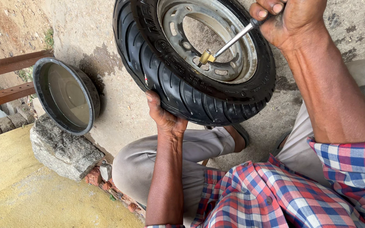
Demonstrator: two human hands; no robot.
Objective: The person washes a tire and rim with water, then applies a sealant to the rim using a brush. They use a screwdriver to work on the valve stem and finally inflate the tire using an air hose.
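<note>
The tyre [182, 84], mounted on a grey metal rim [241, 67], is held at twelve o'clock and cupped from below by the left hand [163, 116], fingers curled against the tread. A thin metal tool [233, 42] with a brass tip [206, 57] is gripped in the closed right hand [286, 19] at one o'clock. A round basin [66, 95] is seen at nine o'clock.

small red-and-white sticker [145, 79] on tyre [165, 80] tread, perhaps a label, too small to tell

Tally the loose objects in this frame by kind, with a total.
Black rubber tyre on grey metal rim: 1
Metal rod tool with brass tip: 1
Round black basin of water: 1
Grey stone block: 1
Rusty metal bars: 2
Total: 6
</note>
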